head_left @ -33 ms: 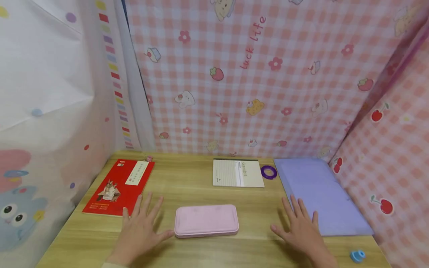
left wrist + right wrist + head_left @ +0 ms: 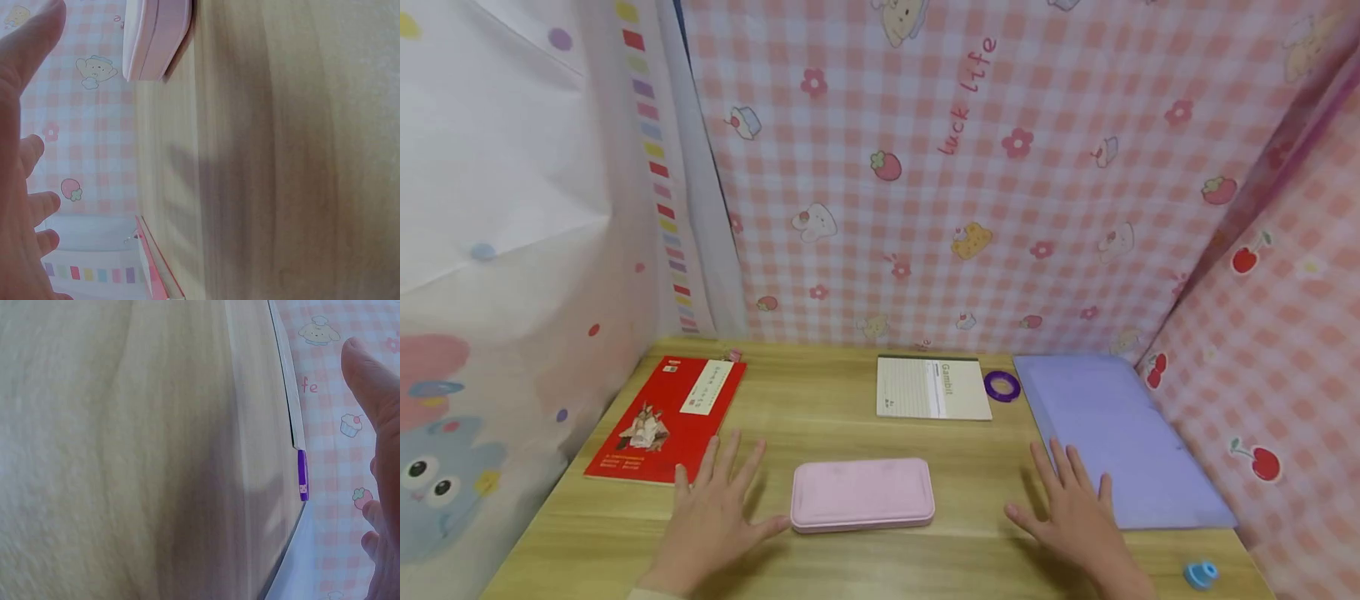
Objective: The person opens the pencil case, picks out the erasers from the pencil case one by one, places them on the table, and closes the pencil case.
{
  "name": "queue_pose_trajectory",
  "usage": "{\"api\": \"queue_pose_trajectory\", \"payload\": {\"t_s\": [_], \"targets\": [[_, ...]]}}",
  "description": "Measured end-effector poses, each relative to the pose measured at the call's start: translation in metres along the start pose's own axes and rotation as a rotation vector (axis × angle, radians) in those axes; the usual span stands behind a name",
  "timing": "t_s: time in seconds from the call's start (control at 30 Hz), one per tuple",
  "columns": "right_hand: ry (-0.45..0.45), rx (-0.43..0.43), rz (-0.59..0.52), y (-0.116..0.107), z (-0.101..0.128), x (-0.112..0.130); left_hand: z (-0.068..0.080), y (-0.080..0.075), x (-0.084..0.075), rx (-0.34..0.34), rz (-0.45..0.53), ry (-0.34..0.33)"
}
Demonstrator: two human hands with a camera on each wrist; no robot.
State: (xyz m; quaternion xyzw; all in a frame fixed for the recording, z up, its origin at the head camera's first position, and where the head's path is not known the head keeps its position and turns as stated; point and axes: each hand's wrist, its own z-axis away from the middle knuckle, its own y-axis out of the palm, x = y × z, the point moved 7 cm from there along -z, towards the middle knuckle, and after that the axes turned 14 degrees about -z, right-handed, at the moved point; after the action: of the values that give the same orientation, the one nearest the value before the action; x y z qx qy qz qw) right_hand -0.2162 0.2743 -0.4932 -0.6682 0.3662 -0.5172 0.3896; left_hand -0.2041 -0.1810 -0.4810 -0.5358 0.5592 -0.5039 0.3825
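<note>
My left hand (image 2: 709,512) hovers over the table with its fingers spread, holding nothing. Its thumb tip appears close to the left end of a pink pencil case (image 2: 862,493), and a red booklet (image 2: 651,425) lies just beyond its fingers. On the other side, my right hand (image 2: 1071,517) is also spread and empty, its fingers overlapping the near left edge of a lavender folder (image 2: 1127,442) in the head view. In the left wrist view, the pencil case (image 2: 156,37) stands apart from the thumb. The right wrist view shows bare wood under the palm.
A Gambit notepad (image 2: 932,388) lies at the back, beside a purple tape roll (image 2: 1002,386). Near the right front edge of the wooden table (image 2: 895,567) sits a small blue object (image 2: 1200,574). Patterned cloth (image 2: 925,208) hangs behind and on both sides.
</note>
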Motion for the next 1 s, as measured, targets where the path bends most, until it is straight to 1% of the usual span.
{"api": "queue_pose_trajectory", "payload": {"t_s": [0.13, 0.37, 0.43, 0.53, 0.67, 0.8, 0.9, 1.0], "targets": [[-0.002, 0.006, -0.003, 0.001, 0.002, 0.002, 0.002, 0.0, -0.001, -0.006, 0.0, 0.0], [-0.025, 0.004, -0.025, 0.001, 0.002, 0.009, 0.006, 0.003, -0.005, -0.024, 0.045, 0.001], [-0.039, 0.006, -0.038, 0.002, 0.0, 0.013, 0.006, 0.004, -0.008, -0.029, 0.058, 0.008], [-0.08, 0.016, -0.043, 0.007, -0.003, 0.023, 0.006, 0.005, -0.014, -0.03, 0.08, 0.037], [-0.186, 0.044, -0.04, 0.021, -0.008, 0.052, 0.001, 0.004, -0.031, -0.026, 0.087, 0.119], [-0.329, 0.098, -0.043, 0.041, -0.015, 0.091, -0.009, 0.005, -0.053, -0.016, 0.127, 0.207], [-0.43, 0.142, -0.044, 0.059, -0.02, 0.12, -0.017, 0.009, -0.067, 0.008, 0.159, 0.256], [-0.505, 0.189, -0.045, 0.075, -0.025, 0.141, -0.023, 0.016, -0.078, 0.04, 0.165, 0.288]]}}
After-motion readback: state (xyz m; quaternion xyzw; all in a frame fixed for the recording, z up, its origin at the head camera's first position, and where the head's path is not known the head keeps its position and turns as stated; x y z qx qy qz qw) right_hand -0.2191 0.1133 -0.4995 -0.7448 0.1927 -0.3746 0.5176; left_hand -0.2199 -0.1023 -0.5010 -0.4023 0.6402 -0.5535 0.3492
